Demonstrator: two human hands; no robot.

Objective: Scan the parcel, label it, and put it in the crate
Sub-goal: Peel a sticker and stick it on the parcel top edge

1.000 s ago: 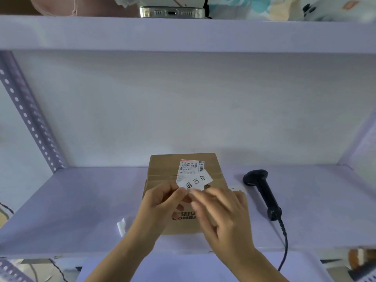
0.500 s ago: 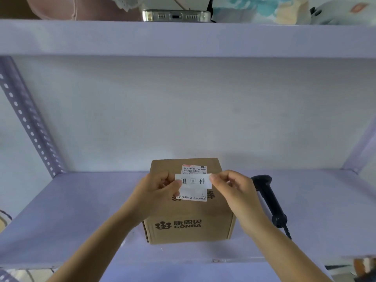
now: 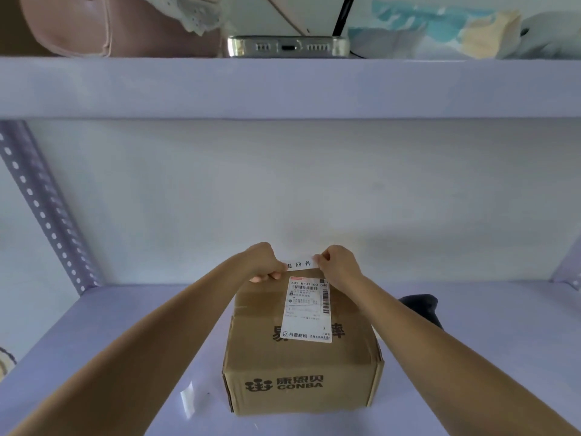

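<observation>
A brown cardboard parcel (image 3: pixel 301 366) printed CONBA stands on the lilac shelf (image 3: pixel 110 357), with a white shipping label (image 3: pixel 308 309) stuck on its top. A small white sticker (image 3: pixel 300 264) with black characters is stretched over the parcel's far top edge. My left hand (image 3: pixel 262 261) pinches the sticker's left end and my right hand (image 3: pixel 338 262) pinches its right end. The black barcode scanner (image 3: pixel 423 306) lies right of the parcel, partly hidden by my right forearm.
A clear strip of backing film (image 3: pixel 188 399) lies on the shelf left of the parcel. The shelf above (image 3: pixel 283 86) carries a phone (image 3: pixel 287 46), a pink bag and cloth items. A perforated metal upright (image 3: pixel 47 215) stands at the left.
Both hands carried the small sticker from over the shipping label to the parcel's far top edge. The whole shipping label now shows.
</observation>
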